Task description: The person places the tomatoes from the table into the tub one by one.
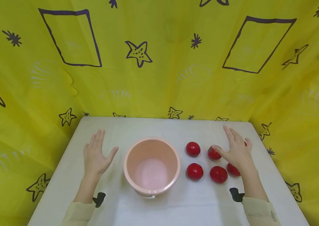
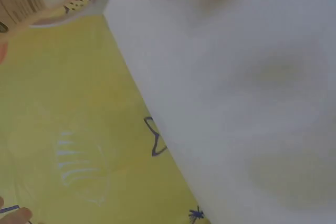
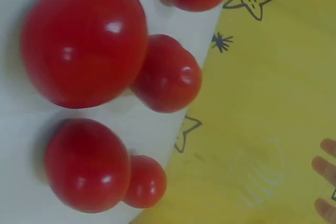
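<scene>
A pink bucket (image 1: 177, 175) stands upright in the middle of the table, its inside bare. Left of it, my left hand (image 1: 95, 158) is held with straight fingers and the thumb spread, holding nothing. On the right, several red tomatoes (image 1: 195, 171) lie in loose rows. My right hand (image 1: 238, 153) hovers over the right-hand tomatoes, fingers extended and thumb apart; it partly hides some of them. The right wrist view shows tomatoes (image 3: 84, 40) close up, with fingertips (image 3: 325, 169) at the right edge, away from them.
A white table (image 1: 159, 216) is enclosed at the back and sides by a yellow curtain (image 1: 162, 72) with starfish drawings. The bucket's white handle (image 1: 149, 197) hangs at its near side. A blurred printed label (image 2: 23, 1) appears in the left wrist view's upper corner.
</scene>
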Demonstrator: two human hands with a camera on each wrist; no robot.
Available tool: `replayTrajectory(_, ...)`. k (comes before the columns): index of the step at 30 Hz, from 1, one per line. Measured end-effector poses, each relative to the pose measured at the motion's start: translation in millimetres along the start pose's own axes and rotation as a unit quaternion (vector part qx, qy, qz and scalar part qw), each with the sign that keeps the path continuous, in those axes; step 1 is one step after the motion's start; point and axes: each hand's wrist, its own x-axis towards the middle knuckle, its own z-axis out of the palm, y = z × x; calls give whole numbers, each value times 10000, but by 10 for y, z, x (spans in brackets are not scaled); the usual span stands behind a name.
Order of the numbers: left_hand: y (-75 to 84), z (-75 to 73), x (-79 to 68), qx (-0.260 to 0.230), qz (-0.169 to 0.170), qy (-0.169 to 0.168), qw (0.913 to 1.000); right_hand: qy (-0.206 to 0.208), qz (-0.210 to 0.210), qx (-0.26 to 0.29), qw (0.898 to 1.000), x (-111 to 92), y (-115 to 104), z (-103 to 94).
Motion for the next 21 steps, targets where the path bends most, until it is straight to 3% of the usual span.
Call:
replayTrajectory(1, 24, 0, -9, -479, -141, 154, 9986, 23, -75, -18, 10000, -11, 1, 21)
replayTrajectory(3, 77, -3, -38, -1500, -481, 341, 9869, -7, -229, -17, 9997, -35, 0, 80)
replayTrajectory(5, 132, -9, -80, -2397, -851, 302, 9666, -100, -380, -62, 9992, -58, 2, 166)
replayTrajectory(8, 207, -13, -143, -3341, -1324, -132, 9331, -264, -602, -170, 9977, -96, 5, 327)
replayTrajectory(12, 285, -14, -223, -3958, -1874, -956, 8939, -443, -875, -372, 9945, -163, -13, 561)
replayTrajectory(17, 323, -8, -287, -4209, -2488, -1741, 8548, -667, -1055, -537, 9907, -246, -44, 805)
replayTrajectory(21, 317, -17, -309, -4258, -2748, -2146, 8349, -856, -1141, -542, 9883, -290, -68, 924)
